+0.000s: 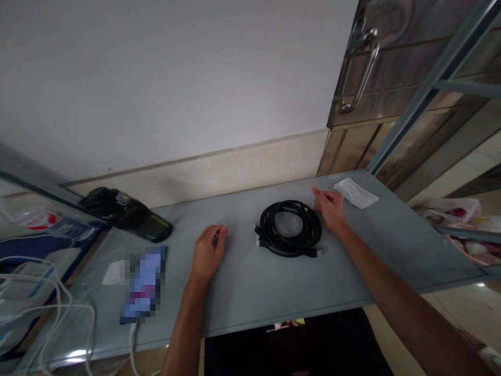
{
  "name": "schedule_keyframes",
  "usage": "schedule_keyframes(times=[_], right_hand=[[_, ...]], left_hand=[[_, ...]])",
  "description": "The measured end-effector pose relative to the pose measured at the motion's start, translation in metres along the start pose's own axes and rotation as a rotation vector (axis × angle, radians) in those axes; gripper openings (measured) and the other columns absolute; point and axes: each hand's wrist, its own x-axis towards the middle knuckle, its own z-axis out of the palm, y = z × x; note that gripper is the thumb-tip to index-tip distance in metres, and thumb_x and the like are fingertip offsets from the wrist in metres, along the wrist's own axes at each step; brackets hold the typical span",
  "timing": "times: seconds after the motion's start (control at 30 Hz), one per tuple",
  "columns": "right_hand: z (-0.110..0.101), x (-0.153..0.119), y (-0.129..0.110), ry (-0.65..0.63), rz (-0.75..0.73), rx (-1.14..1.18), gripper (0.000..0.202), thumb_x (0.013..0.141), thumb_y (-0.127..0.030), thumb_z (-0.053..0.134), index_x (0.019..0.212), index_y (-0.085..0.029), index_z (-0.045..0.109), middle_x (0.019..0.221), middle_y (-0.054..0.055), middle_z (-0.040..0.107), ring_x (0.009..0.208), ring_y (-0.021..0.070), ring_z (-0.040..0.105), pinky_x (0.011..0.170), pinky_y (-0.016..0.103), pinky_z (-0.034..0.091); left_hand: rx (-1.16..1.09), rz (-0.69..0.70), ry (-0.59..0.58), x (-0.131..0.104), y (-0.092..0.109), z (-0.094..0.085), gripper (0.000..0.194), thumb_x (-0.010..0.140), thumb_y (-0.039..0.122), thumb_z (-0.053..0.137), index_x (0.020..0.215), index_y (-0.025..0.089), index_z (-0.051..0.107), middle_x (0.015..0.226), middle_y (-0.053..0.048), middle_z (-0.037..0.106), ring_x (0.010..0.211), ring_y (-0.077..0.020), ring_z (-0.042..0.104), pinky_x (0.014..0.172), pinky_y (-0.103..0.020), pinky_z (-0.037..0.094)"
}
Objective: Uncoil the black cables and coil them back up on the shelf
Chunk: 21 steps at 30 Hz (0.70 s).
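Two bent hands flanked a coil of black cable

The left hand (209,250) hovered or rested over the middle of the bench (242,277), left of the coil of black cable (289,228) and apart from it; its forearm came in over the near edge, its fingers curled in toward the thumb; whether the tips met, I cannot tell. The right hand (329,209) was at the coil's right side, toward the far edge, its forearm slanting in from the near right; its fingers were partly folded, one reaching out farther; contact with the coil or a pinch is unclear. The coil lay right of centre, its plugs toward the near edge; a white wrapper (355,192) lay near the far right corner; a black bottle (129,214) lay on its side near the far left corner.
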Motion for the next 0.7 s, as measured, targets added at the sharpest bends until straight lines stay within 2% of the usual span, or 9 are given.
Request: schedule_keyframes(times=[0.47,0.7], right_hand=[[-0.0012,-0.0013,-0.0038,0.008,0.006,0.018,0.070,0.102,-0.067,0.071,0.055,-0.026,0.039,0.054,-0.005,0.035,0.052,0.0116,0.032,0.050,0.031,0.026],[-0.0001,-0.0010,-0.0019,0.010,0.015,0.018,0.071,0.100,-0.071,0.070,0.057,-0.027,0.035,0.054,-0.005,0.032,0.052,0.0118,0.030,0.048,0.030,0.025]], left_hand=[[0.014,0.017,-0.023,-0.0006,0.0012,-0.0009,0.022,0.114,0.036,0.061,0.107,0.023,0.076,0.101,-0.007,0.081,0.094,-0.0237,0.076,0.090,-0.038,0.059],[0.027,0.013,-0.029,-0.0006,0.0009,-0.0009,0.022,0.114,0.037,0.061,0.107,0.023,0.076,0.102,-0.008,0.081,0.094,-0.0243,0.076,0.090,-0.040,0.059]])
